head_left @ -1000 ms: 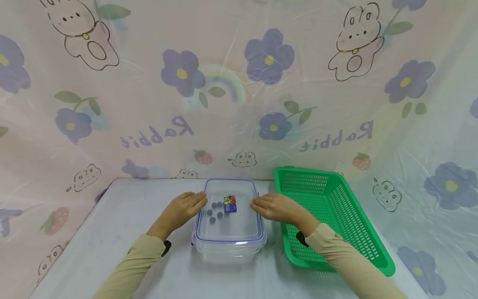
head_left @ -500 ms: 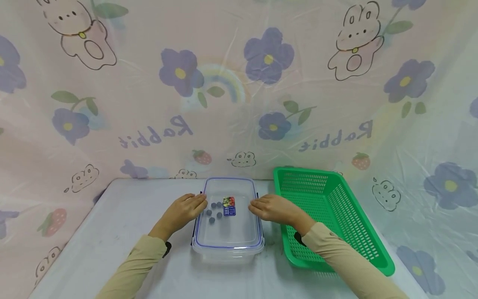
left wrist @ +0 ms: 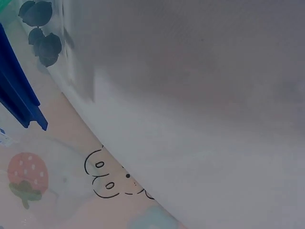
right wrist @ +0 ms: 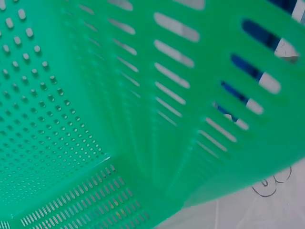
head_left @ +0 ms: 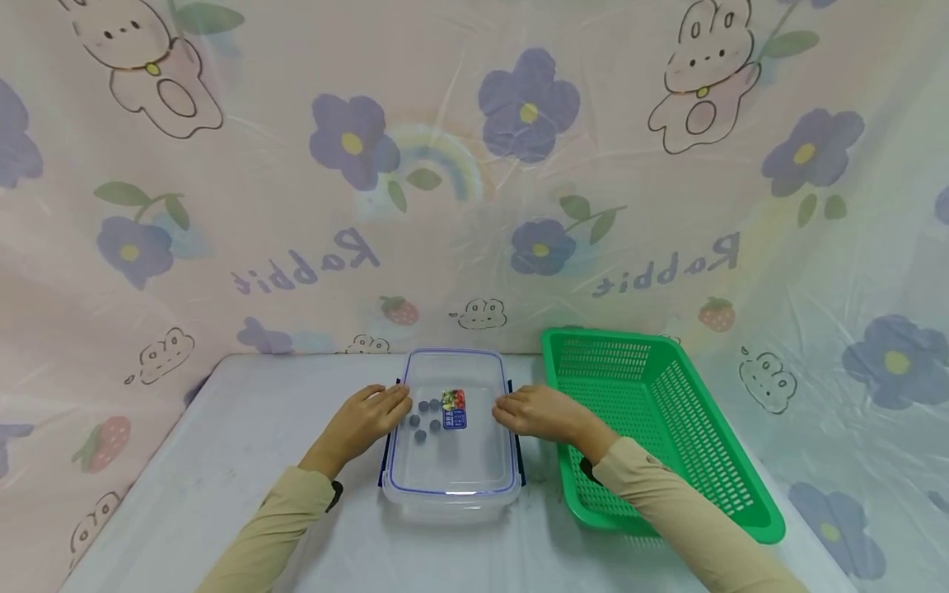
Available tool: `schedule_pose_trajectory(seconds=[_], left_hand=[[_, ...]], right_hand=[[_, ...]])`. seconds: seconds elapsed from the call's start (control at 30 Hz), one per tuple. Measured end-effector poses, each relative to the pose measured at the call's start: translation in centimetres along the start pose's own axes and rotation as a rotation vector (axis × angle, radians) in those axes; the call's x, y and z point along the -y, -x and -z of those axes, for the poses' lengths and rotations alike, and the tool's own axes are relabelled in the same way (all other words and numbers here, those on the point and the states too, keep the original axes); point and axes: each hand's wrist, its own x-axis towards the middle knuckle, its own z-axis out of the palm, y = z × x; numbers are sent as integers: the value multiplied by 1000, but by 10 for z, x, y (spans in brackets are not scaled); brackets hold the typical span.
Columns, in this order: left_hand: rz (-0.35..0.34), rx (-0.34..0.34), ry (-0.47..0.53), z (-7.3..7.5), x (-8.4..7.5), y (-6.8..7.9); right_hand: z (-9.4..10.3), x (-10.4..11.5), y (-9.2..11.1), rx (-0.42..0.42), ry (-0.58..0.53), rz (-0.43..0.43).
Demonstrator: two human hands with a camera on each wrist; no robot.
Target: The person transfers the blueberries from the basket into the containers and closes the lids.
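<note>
A clear rectangular lid (head_left: 482, 461) with a blue seal lies over a clear plastic food container (head_left: 452, 512). Through it show several dark blueberries (head_left: 435, 426), left of a colourful label (head_left: 455, 409). My left hand (head_left: 365, 420) holds the lid's left edge, fingers over the rim and thumb hidden. At the opposite edge, my right hand (head_left: 539, 412) holds the lid the same way. Dark blue latches stick out along both sides; one latch (left wrist: 16, 81) hangs unfastened in the left wrist view, near the blueberries (left wrist: 47, 47). Neither hand shows in its own wrist view.
A green slotted basket (head_left: 764, 523) stands right of the container, under my right forearm. Its wall (right wrist: 143, 167) fills most of the right wrist view. Behind the white table (head_left: 252, 436) hangs a patterned curtain (head_left: 445, 247).
The lid has come down and slightly toward me, lining up with the container's rim. Both hands stay at its edges with barely any shift.
</note>
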Motion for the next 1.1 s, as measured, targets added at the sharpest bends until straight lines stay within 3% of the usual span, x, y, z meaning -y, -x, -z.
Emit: schedule_pose_trajectory(seconds=[0.47, 0.6, 0.73, 0.97, 1.1], left_hand=[[28, 18, 21, -8, -4, 6], [35, 47, 45, -5, -4, 7], [66, 107, 128, 2, -3, 7], [194, 264, 318, 13, -4, 1], [389, 416, 539, 25, -4, -3]], right_hand=[[-7, 1, -1, 0, -76, -22], [-1, 3, -2, 62, -159, -75], [7, 6, -5, 168, -277, -184], [15, 10, -9, 282, -498, -367], [18, 8, -9, 297, -680, -458]])
